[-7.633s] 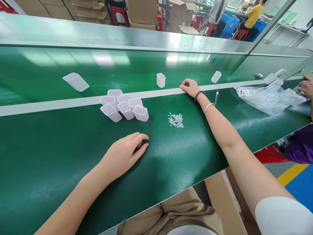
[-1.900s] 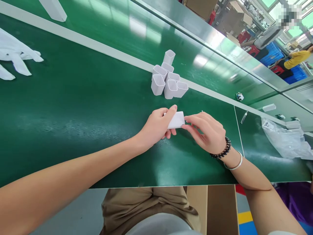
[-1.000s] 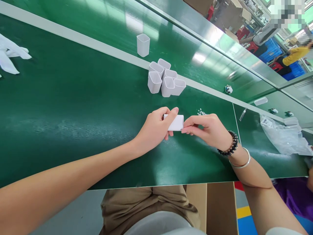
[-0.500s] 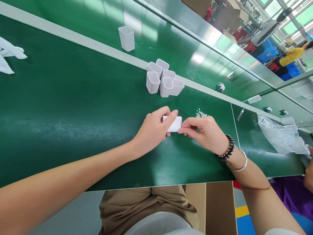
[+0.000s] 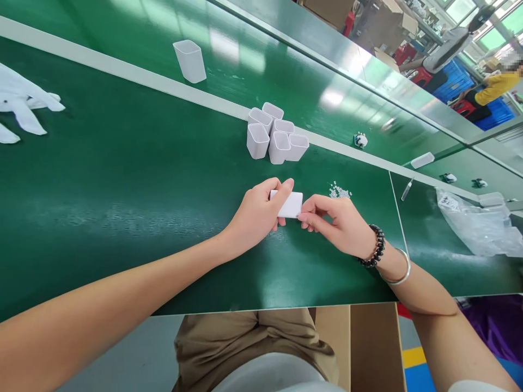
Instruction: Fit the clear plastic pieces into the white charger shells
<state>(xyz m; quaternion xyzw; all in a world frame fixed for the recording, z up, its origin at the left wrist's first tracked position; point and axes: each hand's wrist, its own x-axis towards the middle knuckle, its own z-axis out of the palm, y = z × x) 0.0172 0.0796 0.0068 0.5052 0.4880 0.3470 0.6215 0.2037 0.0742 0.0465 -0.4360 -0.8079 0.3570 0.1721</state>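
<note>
My left hand (image 5: 256,218) is closed around a white rectangular plastic housing (image 5: 292,205), with the thumb lying across its top face. At the housing's right end, my right hand (image 5: 341,224) makes a pinch of thumb and forefinger that touches the lower right corner. Whatever sits between those fingertips is too small to make out. Just beyond the right hand lies a scatter of small clear pieces (image 5: 339,191) on the green table. Farther back, a cluster of several white open-topped housings (image 5: 257,142) stands upright.
Another white housing (image 5: 190,61) stands alone behind the pale strip (image 5: 163,86). White gloves (image 5: 30,109) lie at the far left. To the right are a small electronic part (image 5: 360,140), a pen-like tool (image 5: 407,189) and a clear plastic bag (image 5: 476,226). People sit in the background.
The housing in my left hand has tilted slightly, and the right fingertips have shifted a little at its corner. The whole view has turned slightly.
</note>
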